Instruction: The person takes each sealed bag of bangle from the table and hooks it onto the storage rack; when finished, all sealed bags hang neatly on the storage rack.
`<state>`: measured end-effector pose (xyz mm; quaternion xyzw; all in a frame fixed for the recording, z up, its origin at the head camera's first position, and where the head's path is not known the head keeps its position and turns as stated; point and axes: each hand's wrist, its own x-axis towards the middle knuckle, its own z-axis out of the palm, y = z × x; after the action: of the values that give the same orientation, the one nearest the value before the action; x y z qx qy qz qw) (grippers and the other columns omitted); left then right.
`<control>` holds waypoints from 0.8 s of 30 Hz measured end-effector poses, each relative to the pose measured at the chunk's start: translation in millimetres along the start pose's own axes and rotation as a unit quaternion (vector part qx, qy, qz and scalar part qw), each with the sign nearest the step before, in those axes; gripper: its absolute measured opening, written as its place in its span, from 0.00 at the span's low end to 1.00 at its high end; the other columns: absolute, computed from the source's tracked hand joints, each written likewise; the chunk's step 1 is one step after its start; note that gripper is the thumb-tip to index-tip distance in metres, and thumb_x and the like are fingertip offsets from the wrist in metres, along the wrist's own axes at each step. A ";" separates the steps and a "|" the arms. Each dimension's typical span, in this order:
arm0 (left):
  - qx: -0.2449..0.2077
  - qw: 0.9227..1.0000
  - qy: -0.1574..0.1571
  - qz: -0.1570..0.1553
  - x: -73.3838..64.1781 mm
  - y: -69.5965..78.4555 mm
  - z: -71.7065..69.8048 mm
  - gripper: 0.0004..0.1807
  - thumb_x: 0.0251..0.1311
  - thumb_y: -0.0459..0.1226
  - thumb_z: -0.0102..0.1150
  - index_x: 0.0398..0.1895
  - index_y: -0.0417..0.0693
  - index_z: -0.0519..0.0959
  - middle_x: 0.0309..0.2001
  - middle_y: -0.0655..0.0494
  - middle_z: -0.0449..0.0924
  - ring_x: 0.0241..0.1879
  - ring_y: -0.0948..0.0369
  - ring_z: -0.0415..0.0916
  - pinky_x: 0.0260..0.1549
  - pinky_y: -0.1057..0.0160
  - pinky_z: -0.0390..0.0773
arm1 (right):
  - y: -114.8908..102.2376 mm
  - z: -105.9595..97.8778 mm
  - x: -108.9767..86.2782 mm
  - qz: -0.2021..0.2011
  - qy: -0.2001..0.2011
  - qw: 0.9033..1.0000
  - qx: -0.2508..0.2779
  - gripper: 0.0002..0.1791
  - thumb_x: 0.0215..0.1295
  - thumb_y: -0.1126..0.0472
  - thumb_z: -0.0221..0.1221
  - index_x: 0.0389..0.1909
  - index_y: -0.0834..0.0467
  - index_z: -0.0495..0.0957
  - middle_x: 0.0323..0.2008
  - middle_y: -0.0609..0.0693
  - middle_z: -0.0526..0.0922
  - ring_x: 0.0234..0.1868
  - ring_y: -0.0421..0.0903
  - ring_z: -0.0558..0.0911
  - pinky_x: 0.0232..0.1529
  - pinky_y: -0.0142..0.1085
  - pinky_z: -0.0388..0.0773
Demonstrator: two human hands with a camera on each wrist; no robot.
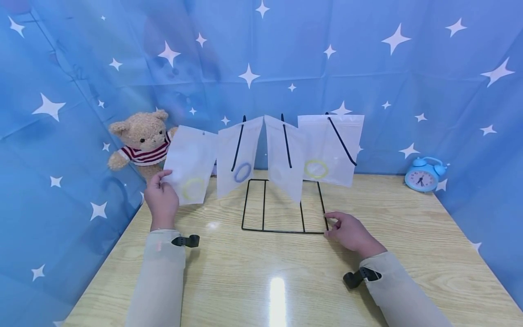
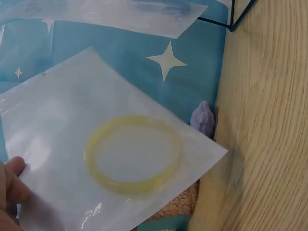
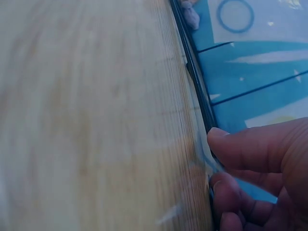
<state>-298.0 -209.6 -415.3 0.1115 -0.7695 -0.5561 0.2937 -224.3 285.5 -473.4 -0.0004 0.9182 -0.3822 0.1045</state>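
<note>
My left hand (image 1: 162,200) pinches the left edge of a translucent zip bag (image 1: 189,159) holding a yellow ring (image 2: 132,155). The bag hangs tilted, apart from the other bags. A black wire rack (image 1: 283,232) stands on the table, and my right hand (image 1: 350,231) grips its near right corner between thumb and fingers. From the rack's prongs hang three more bags: one with a blue ring (image 1: 243,172), a narrow-looking bag (image 1: 286,159) seen at an angle, and a right bag (image 1: 337,145) with a yellow-green ring (image 1: 316,169).
A teddy bear (image 1: 143,141) in a striped shirt sits behind the held bag at the back left. A light blue alarm clock (image 1: 422,175) stands at the back right. A small purple figure (image 2: 203,119) is by the back edge. The starry blue curtain (image 1: 261,54) encloses the table.
</note>
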 end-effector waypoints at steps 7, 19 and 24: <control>-0.070 0.994 0.090 -0.001 0.4 1.8 -1.1 0.20 0.77 0.28 0.37 0.54 0.43 0.82 0.65 0.47 0.78 0.67 0.59 0.71 0.66 0.57 0.71 | 0.3 0.8 0.8 0.004 0.002 1.000 0.004 0.34 0.69 0.60 0.67 0.75 0.61 0.70 0.35 0.53 0.78 0.30 0.49 0.73 0.30 0.40 0.69; -0.209 0.962 0.171 -0.030 5.9 6.8 -11.3 0.16 0.78 0.29 0.41 0.46 0.47 0.83 0.57 0.56 0.79 0.63 0.57 0.75 0.63 0.58 0.77 | 1.6 1.7 1.0 0.005 0.001 1.000 0.007 0.35 0.69 0.60 0.67 0.75 0.62 0.70 0.33 0.53 0.77 0.30 0.49 0.72 0.30 0.40 0.68; -0.243 0.953 0.175 -0.039 8.5 5.7 -14.1 0.16 0.78 0.29 0.42 0.46 0.48 0.83 0.53 0.57 0.78 0.60 0.58 0.74 0.62 0.60 0.75 | -0.7 0.7 -0.7 0.002 -0.001 1.000 0.003 0.35 0.70 0.60 0.67 0.75 0.63 0.69 0.33 0.53 0.77 0.30 0.49 0.73 0.30 0.40 0.68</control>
<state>-295.8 -222.9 -404.4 0.1621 -0.5428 -0.7092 0.4196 -223.6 284.6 -473.2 0.0013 0.9168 -0.3849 0.1060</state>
